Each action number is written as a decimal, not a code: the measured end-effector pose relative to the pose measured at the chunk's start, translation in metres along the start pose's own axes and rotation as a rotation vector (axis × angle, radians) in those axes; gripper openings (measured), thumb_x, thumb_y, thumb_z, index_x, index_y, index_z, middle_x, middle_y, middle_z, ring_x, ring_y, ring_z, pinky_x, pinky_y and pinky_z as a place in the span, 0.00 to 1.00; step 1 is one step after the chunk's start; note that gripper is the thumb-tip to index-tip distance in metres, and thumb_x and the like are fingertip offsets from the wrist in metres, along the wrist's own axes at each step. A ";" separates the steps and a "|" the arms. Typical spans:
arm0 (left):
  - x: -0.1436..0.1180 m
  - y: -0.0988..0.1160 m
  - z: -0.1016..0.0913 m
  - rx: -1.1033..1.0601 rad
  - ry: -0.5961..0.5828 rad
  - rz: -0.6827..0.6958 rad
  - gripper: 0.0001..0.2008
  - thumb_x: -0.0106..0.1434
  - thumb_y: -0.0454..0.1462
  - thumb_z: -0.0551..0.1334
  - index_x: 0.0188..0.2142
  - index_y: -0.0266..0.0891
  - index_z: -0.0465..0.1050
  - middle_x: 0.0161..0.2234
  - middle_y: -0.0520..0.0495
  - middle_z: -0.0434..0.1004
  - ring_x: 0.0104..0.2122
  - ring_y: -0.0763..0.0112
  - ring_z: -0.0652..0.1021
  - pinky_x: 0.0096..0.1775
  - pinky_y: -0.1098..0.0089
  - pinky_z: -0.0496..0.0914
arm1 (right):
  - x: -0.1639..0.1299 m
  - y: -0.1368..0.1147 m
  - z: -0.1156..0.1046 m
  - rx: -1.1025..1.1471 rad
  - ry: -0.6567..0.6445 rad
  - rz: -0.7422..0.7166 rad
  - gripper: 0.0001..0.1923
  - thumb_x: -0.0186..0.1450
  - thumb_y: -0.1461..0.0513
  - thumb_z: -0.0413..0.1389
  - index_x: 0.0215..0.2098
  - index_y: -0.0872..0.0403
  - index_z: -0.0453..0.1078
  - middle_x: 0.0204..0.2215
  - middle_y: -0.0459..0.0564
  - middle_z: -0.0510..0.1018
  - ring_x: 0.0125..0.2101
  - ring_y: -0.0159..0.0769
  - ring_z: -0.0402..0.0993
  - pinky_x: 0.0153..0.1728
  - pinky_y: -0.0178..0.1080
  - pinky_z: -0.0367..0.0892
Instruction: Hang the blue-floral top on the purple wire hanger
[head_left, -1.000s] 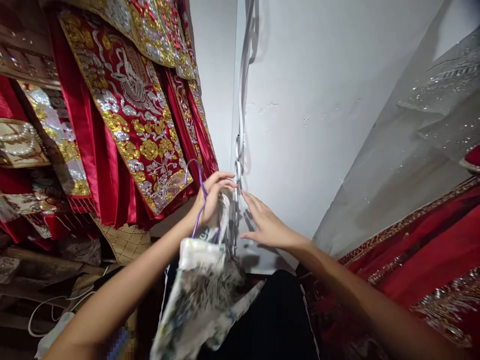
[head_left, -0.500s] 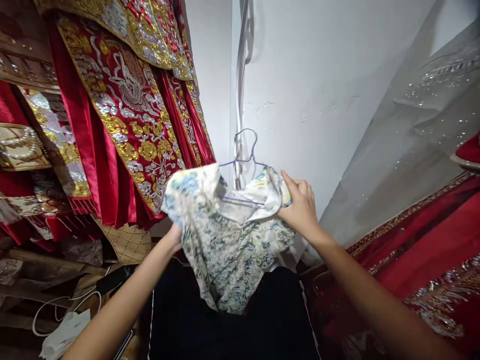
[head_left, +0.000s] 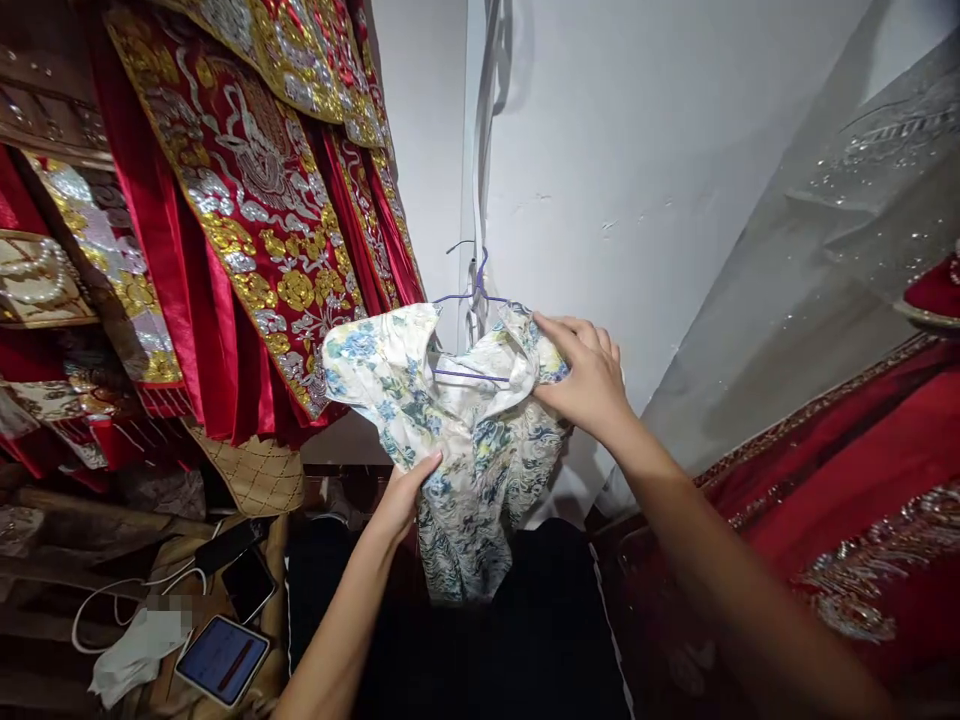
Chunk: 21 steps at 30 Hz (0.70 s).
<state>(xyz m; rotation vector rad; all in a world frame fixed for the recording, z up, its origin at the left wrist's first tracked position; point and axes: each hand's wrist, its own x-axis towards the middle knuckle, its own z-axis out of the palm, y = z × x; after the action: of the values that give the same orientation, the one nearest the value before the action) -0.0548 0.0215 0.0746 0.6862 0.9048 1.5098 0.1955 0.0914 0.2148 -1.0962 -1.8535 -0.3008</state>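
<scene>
A second ago the floral garment [head_left: 457, 440] hung bunched from the left hand [head_left: 401, 495], the purple hanger [head_left: 471, 300] looped at that wrist, while the right hand [head_left: 589, 380] lay flat and empty toward the wall. Now the garment is spread on the hanger and raised. The right hand has closed its grip on the garment's right shoulder. The left hand has dropped lower, pinching the fabric's left side.
</scene>
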 end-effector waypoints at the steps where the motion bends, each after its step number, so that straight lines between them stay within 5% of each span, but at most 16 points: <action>1: -0.006 -0.006 -0.001 0.005 0.011 0.013 0.33 0.53 0.39 0.75 0.59 0.40 0.72 0.56 0.40 0.77 0.60 0.53 0.73 0.65 0.56 0.62 | -0.011 -0.004 0.000 0.097 0.020 -0.042 0.35 0.57 0.60 0.61 0.63 0.41 0.66 0.57 0.52 0.72 0.59 0.58 0.63 0.58 0.63 0.58; 4: -0.024 -0.029 -0.002 0.018 0.034 0.009 0.36 0.55 0.40 0.74 0.62 0.41 0.68 0.59 0.40 0.74 0.61 0.54 0.72 0.65 0.55 0.61 | -0.063 -0.019 0.018 0.456 0.230 0.046 0.18 0.62 0.62 0.58 0.50 0.45 0.77 0.51 0.48 0.80 0.58 0.51 0.69 0.59 0.57 0.61; 6: -0.033 -0.044 0.000 0.048 0.060 -0.018 0.36 0.56 0.41 0.73 0.63 0.41 0.67 0.60 0.39 0.73 0.61 0.54 0.72 0.65 0.56 0.60 | -0.106 -0.032 0.042 0.646 0.409 0.377 0.12 0.64 0.60 0.58 0.45 0.49 0.79 0.44 0.50 0.82 0.50 0.48 0.75 0.53 0.53 0.67; 8: -0.037 -0.056 0.003 0.084 0.059 -0.011 0.36 0.57 0.42 0.73 0.63 0.41 0.67 0.61 0.39 0.72 0.62 0.55 0.71 0.66 0.57 0.60 | -0.144 -0.045 0.072 0.788 0.380 0.691 0.11 0.63 0.57 0.59 0.41 0.52 0.79 0.35 0.50 0.83 0.37 0.43 0.78 0.43 0.47 0.71; 11: -0.037 -0.062 0.009 0.112 -0.018 0.031 0.35 0.56 0.42 0.73 0.62 0.39 0.68 0.61 0.39 0.72 0.61 0.55 0.72 0.66 0.58 0.59 | -0.173 -0.060 0.106 0.942 0.335 0.910 0.12 0.60 0.55 0.62 0.36 0.54 0.78 0.28 0.48 0.80 0.28 0.37 0.73 0.31 0.39 0.68; 15: -0.040 -0.058 0.011 0.135 -0.044 0.068 0.35 0.57 0.42 0.72 0.62 0.40 0.68 0.62 0.40 0.71 0.62 0.56 0.71 0.66 0.59 0.58 | -0.169 -0.068 0.111 1.022 0.292 0.894 0.14 0.60 0.54 0.62 0.39 0.54 0.75 0.24 0.45 0.76 0.24 0.34 0.68 0.27 0.36 0.63; 21: -0.044 -0.056 0.013 0.138 -0.027 0.027 0.34 0.58 0.41 0.72 0.63 0.42 0.67 0.63 0.43 0.69 0.63 0.57 0.69 0.67 0.59 0.56 | -0.175 -0.061 0.089 0.921 -0.040 0.811 0.14 0.63 0.52 0.59 0.43 0.50 0.70 0.27 0.46 0.75 0.27 0.38 0.69 0.29 0.38 0.64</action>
<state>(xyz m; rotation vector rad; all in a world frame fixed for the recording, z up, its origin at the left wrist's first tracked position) -0.0082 -0.0190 0.0371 0.8197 0.9899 1.4681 0.1241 0.0122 0.0387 -1.0483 -1.1771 0.9516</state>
